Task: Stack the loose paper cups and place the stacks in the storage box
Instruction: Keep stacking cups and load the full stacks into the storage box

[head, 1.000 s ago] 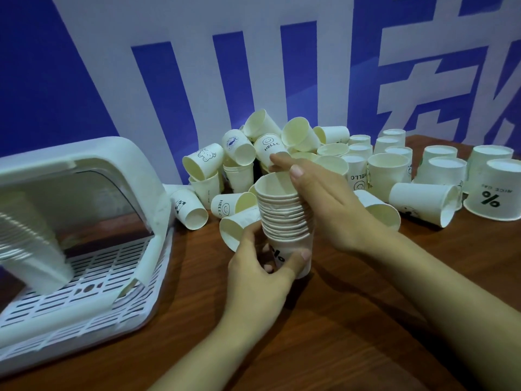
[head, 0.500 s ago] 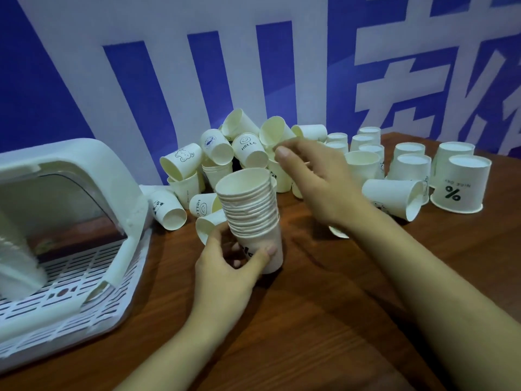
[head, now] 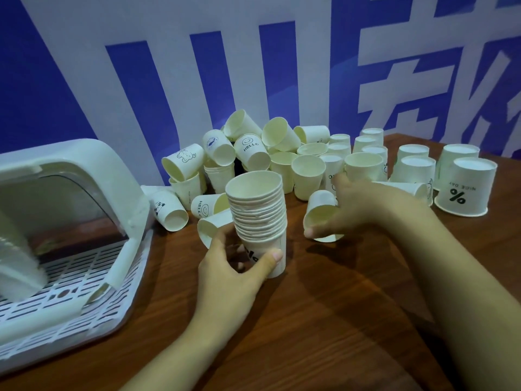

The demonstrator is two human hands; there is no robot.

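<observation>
One stack (head: 258, 218) in left hand (head: 231, 273), one cup (head: 321, 214) in right hand (head: 363, 210).

Illumination even, moderately bright, cool in tone, falling from overhead. Soft forearm shadows lie across the brown wood-grain table (head: 324, 320) toward 5 o'clock. Faint sheen on the white plastic storage box (head: 93, 176) at 9 o'clock. Wide-angle bending evident at frame edges; box interior at 8 o'clock smeared, out of focus.

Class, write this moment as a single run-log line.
left hand: grips cup stack upright on table | right hand: holds loose paper cup | storage box: open
</observation>
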